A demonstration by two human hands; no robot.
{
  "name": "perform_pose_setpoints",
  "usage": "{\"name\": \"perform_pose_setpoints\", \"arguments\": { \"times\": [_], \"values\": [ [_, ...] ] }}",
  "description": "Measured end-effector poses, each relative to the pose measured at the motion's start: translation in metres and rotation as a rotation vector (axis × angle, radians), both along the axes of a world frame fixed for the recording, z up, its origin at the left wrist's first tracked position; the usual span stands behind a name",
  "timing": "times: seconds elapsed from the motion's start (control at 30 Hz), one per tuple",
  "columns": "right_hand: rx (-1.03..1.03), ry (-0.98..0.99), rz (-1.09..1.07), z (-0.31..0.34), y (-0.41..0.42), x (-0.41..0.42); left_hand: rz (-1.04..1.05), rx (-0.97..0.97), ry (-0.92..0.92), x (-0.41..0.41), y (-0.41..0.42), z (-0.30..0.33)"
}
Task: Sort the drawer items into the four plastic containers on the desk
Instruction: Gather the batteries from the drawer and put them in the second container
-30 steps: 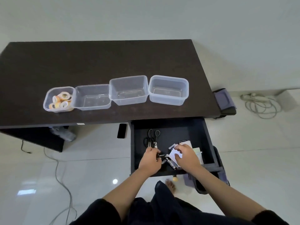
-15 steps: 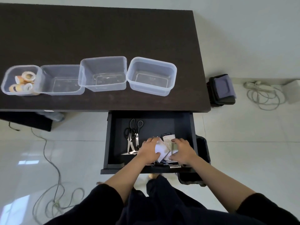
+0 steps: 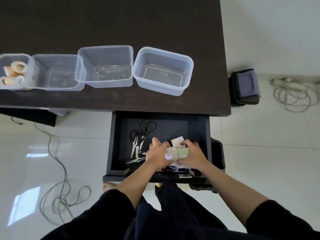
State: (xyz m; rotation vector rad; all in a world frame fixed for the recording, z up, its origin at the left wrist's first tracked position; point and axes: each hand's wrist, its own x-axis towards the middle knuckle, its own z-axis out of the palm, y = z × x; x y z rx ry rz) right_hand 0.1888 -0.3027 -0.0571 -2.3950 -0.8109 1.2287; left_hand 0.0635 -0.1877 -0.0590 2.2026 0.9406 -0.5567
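The open dark drawer (image 3: 195, 125) sits under the desk's front edge. Inside it, my left hand (image 3: 156, 155) and my right hand (image 3: 192, 154) both grip a bundle of white and pale green paper slips (image 3: 175, 152) from either side. More slips (image 3: 177, 140) show just behind the bundle. Black-handled scissors (image 3: 141, 134) lie in the drawer's left half, with small batteries (image 3: 138, 150) beside them. Several clear plastic containers stand in a row on the desk: the leftmost (image 3: 32, 66) holds tape rolls (image 3: 17, 68), the others (image 3: 57, 57) (image 3: 105, 48) (image 3: 162, 52) hold nothing.
The dark desk (image 3: 121, 19) ends at the right near a black and purple case (image 3: 245, 86) on the floor. A coiled white cable (image 3: 292, 94) lies further right. A grey cord (image 3: 60, 170) loops over the tiled floor at the left. Small dark items (image 3: 183, 170) lie at the drawer's front.
The view has tilted down and closer to the drawer. Both hands have closed in on the paper slips, gathering them into a bundle between them.
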Motion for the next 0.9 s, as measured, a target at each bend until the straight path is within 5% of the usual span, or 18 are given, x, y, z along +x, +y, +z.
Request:
{"name": "perform_pose_setpoints", "arguments": {
  "times": [0.43, 0.9],
  "values": [
    [0.213, -0.042, -0.106, 0.003, 0.056, 0.034, 0.319, 0.069, -0.017, 0.011, 0.055, 0.006],
    [0.031, -0.120, -0.115, -0.009, 0.023, 0.015, 0.396, 0.257, 0.201, -0.003, 0.062, 0.001]
  ]
}}
